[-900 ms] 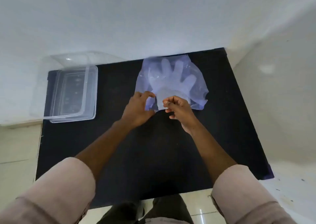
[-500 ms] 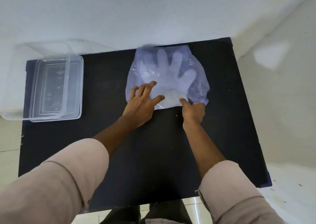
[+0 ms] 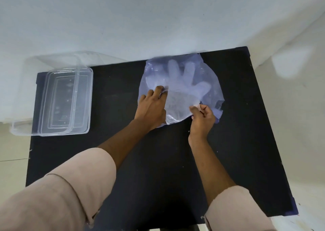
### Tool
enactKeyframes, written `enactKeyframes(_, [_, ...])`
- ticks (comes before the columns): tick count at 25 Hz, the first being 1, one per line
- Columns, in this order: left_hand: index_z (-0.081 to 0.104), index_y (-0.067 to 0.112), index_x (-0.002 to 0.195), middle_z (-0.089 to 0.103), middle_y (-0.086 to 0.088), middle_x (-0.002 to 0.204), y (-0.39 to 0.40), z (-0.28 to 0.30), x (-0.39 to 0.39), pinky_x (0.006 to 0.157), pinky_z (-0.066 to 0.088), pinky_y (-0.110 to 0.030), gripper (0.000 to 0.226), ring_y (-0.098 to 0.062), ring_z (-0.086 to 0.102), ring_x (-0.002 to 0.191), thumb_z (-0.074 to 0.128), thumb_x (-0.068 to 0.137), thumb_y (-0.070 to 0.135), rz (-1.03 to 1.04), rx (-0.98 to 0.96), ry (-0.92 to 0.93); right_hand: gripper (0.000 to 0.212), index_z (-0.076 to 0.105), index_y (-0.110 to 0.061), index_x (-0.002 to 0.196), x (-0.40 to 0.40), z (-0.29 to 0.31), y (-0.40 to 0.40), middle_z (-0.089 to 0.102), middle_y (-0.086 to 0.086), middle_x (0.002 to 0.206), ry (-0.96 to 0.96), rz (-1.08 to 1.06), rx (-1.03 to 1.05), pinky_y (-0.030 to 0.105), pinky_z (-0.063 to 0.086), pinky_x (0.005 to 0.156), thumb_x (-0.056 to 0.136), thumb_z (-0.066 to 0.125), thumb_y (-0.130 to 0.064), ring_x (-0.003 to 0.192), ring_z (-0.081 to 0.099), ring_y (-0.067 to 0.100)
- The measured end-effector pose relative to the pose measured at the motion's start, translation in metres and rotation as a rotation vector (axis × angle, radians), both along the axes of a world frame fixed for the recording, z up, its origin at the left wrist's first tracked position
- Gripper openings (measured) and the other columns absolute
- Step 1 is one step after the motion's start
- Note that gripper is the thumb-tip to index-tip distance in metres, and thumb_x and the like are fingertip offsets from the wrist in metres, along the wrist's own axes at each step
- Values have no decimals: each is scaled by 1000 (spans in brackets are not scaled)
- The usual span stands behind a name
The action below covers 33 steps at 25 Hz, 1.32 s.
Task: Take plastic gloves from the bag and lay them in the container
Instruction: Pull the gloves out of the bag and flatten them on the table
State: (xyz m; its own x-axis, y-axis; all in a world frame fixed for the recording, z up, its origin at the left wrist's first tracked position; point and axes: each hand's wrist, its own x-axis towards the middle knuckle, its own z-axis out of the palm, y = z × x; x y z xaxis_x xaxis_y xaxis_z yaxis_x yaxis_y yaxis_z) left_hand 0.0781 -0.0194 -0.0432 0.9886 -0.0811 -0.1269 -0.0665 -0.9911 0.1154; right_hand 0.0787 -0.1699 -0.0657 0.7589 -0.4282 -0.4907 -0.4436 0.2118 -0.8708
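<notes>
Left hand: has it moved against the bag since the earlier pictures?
Yes. The left hand went from the bag's near edge farther onto it, toward the wall.

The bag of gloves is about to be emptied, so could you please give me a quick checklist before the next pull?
1. Left hand pins the bag flat: ok.
2. Right hand pinches plastic at the bag's near edge: ok; glove or bag film, cannot tell.
3. Gloves out of the bag: not ok.
4. Container open, its lid beside it: ok.
5. Table between bag and container is bare: ok.
6. Only one glove pinched: cannot tell.
</notes>
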Motion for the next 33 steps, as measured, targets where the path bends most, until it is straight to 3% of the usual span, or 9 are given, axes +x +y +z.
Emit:
enactKeyframes(4, [49, 5, 131, 42, -10, 143, -6, 7, 4, 60, 47, -36, 56, -34, 56, 104, 55, 75, 4, 70, -164, -21, 37, 62, -8, 115, 3, 0, 30, 68, 13, 116, 96, -259, 648, 42, 55, 83, 79, 67, -5, 104, 65, 33])
enactKeyframes(9, [52, 8, 130, 45, -7, 143, -5, 7, 4, 58, 40, -31, 52, -34, 62, 95, 55, 78, 4, 173, -285, -10, 63, 53, -13, 130, 25, -8, 53, 62, 14, 128, 163, -220, 512, 57, 50, 97, 74, 80, -6, 114, 60, 35])
enactKeyframes(14, [49, 12, 136, 45, -5, 143, 2, 3, 4, 65, 45, -33, 57, -34, 58, 109, 55, 80, 4, 194, -305, 9, 47, 55, -1, 124, 39, -8, 40, 63, 16, 118, 190, -74, 531, 47, 55, 86, 80, 70, -3, 108, 63, 38])
enactKeyframes(18, [50, 11, 133, 46, -7, 142, 11, 6, 2, 79, 50, -45, 52, -36, 52, 114, 53, 81, 7, 229, -248, 49, 56, 60, -8, 124, -17, 1, 19, 65, 12, 117, 183, -160, 625, 51, 52, 91, 69, 68, 1, 109, 62, 37])
enactKeyframes(24, [41, 18, 139, 38, -9, 150, 24, -11, -34, 101, 33, -56, 59, -38, 41, 127, 57, 82, 19, 119, -91, 195, 49, 67, -8, 114, -132, 6, 21, 70, 10, 111, 297, -277, 606, 47, 54, 89, 65, 69, 2, 106, 65, 33])
enactKeyframes(26, [43, 28, 139, 33, -10, 153, 32, -11, -55, 107, 28, -56, 58, -36, 35, 134, 57, 84, 19, 126, -164, 173, 47, 68, -7, 113, -169, 7, 31, 69, 9, 109, 308, -292, 588, 46, 52, 93, 66, 69, 2, 109, 64, 32])
enactKeyframes(28, [54, 31, 131, 39, -10, 150, 44, -5, -90, 108, 29, -54, 48, -33, 37, 135, 58, 84, 20, 192, -317, 17, 54, 64, -8, 121, -201, 9, 47, 68, 8, 113, 321, -303, 568, 44, 51, 94, 68, 68, 3, 109, 63, 31])
enactKeyframes(31, [61, 26, 117, 50, -6, 132, 70, -5, -174, 95, 44, -40, 37, -22, 52, 117, 61, 81, 20, 401, -601, -208, 52, 65, -7, 119, -236, 10, 80, 68, 5, 104, 383, -331, 582, 39, 52, 82, 69, 67, 4, 95, 64, 26])
enactKeyframes(33, [58, 23, 118, 53, -2, 121, 85, -10, -242, 85, 49, -29, 34, -13, 56, 98, 62, 85, 18, 639, -786, -174, 38, 69, -8, 107, -255, 8, 106, 69, 4, 96, 419, -319, 591, 34, 52, 70, 71, 66, 2, 87, 65, 25])
